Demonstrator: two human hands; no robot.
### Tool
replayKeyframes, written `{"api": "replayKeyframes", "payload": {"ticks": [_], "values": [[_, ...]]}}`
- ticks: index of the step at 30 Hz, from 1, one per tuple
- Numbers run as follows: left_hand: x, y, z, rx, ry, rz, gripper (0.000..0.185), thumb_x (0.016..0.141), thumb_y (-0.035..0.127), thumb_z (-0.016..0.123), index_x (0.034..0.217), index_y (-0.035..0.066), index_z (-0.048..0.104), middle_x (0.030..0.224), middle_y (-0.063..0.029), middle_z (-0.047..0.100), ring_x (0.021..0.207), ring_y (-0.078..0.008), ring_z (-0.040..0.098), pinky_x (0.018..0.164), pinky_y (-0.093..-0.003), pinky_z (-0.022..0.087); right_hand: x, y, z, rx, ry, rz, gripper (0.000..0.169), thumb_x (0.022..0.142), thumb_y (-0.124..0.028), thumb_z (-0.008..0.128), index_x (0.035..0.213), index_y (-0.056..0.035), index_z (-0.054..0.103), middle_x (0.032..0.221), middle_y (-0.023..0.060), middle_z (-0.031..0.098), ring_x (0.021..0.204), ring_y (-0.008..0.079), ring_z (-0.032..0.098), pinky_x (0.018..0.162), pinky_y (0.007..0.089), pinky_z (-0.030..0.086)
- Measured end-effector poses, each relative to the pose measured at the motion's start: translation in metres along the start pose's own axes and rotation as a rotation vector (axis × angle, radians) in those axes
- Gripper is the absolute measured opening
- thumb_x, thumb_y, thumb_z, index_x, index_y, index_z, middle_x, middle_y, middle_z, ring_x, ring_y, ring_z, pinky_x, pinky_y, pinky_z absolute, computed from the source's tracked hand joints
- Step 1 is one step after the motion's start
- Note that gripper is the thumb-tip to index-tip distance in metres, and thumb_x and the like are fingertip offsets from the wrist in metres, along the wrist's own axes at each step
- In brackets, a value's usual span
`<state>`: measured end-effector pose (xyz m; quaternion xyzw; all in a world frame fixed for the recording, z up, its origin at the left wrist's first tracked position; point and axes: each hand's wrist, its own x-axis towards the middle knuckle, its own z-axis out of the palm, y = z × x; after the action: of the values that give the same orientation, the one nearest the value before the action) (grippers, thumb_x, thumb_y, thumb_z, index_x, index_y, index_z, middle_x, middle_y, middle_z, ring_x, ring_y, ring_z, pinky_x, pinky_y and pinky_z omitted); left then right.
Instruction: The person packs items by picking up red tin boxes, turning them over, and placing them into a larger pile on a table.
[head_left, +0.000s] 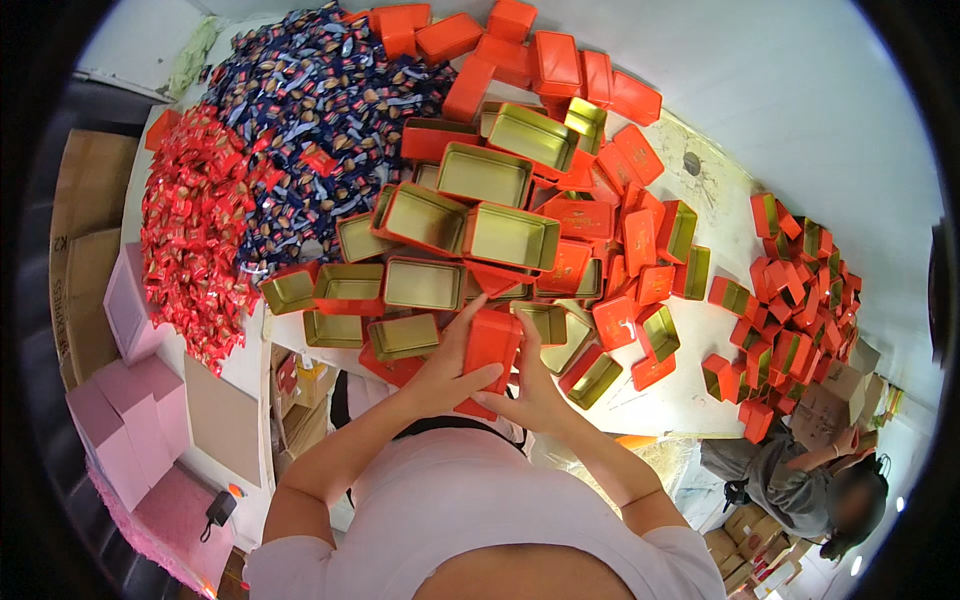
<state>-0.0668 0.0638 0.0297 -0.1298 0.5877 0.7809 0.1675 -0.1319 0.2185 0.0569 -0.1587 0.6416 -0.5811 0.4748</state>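
Between my two hands is a red rectangular tin (491, 341), held close to my body at the table's front edge. My left hand (448, 371) grips its left side, with the thumb across its face. My right hand (531, 375) is on its right side, fingertips at the upper edge. Just beyond lie open red tins with gold-coloured insides (424, 283), stacked and overlapping. Red lids (640, 240) with gold print lie right of them. Whether the held tin has its lid on, I cannot tell.
Blue-wrapped sweets (315, 105) and red-wrapped sweets (195, 240) are heaped at the left. More red tins (787, 315) pile up at the right end, near cardboard boxes and another person (795, 480). Pink boxes (131, 427) stand at the lower left. A wall runs behind the table.
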Motion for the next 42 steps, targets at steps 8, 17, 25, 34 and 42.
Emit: {"api": "replayKeyframes", "payload": {"ticks": [8, 17, 25, 34, 42], "values": [[-0.035, 0.035, -0.001, 0.224, -0.140, -0.028, 0.073, 0.076, 0.030, 0.067, 0.132, 0.010, 0.025, 0.123, -0.0189, 0.036, 0.111, -0.0323, 0.046, 0.091, -0.0399, 0.042, -0.033, -0.004, 0.014, 0.033, -0.058, -0.099, 0.099, 0.073, -0.013, 0.068, 0.141, -0.0117, -0.005, 0.134, 0.0189, 0.028, 0.124, 0.0293, 0.036, 0.094, 0.0448, 0.043], [-0.044, 0.048, -0.005, 0.299, -0.112, 0.030, 0.074, 0.074, 0.033, 0.070, 0.129, 0.011, 0.026, 0.114, -0.0170, 0.038, 0.102, -0.0321, 0.050, 0.083, -0.0391, 0.046, -0.025, -0.024, 0.010, -0.103, -0.119, -0.244, 0.091, 0.071, -0.011, 0.067, 0.138, -0.0086, 0.005, 0.128, 0.0190, 0.035, 0.118, 0.0289, 0.042, 0.095, 0.0433, 0.038], [-0.049, 0.051, -0.011, 0.355, -0.114, 0.024, 0.072, 0.073, 0.034, 0.070, 0.128, 0.011, 0.029, 0.109, -0.0161, 0.039, 0.099, -0.0313, 0.050, 0.080, -0.0391, 0.046, -0.020, -0.006, 0.011, 0.045, -0.254, -0.140, 0.091, 0.069, -0.014, 0.068, 0.133, -0.0097, 0.003, 0.123, 0.0180, 0.037, 0.115, 0.0267, 0.041, 0.098, 0.0399, 0.031], [-0.041, 0.104, -0.081, 0.017, 0.319, 0.171, 0.071, 0.073, 0.017, 0.068, 0.126, 0.010, 0.021, 0.113, -0.0147, 0.045, 0.097, -0.0263, 0.055, 0.084, -0.0385, 0.046, -0.007, 0.012, -0.064, 0.260, 0.186, -0.156, 0.093, 0.055, 0.006, 0.059, 0.133, -0.0186, 0.014, 0.097, 0.0058, 0.036, 0.080, 0.0168, 0.043, 0.071, 0.0307, 0.040], [-0.017, 0.007, -0.079, 0.573, 0.427, 0.546, 0.051, 0.056, 0.012, 0.078, 0.086, 0.008, 0.036, 0.121, -0.0184, 0.045, 0.112, -0.0357, 0.046, 0.096, -0.0434, 0.035, 0.019, 0.029, -0.132, -0.901, 0.339, -0.205, 0.081, 0.062, 0.005, 0.065, 0.132, -0.0104, 0.026, 0.121, 0.0187, 0.034, 0.113, 0.0358, 0.041, 0.094, 0.0407, 0.039]]}}
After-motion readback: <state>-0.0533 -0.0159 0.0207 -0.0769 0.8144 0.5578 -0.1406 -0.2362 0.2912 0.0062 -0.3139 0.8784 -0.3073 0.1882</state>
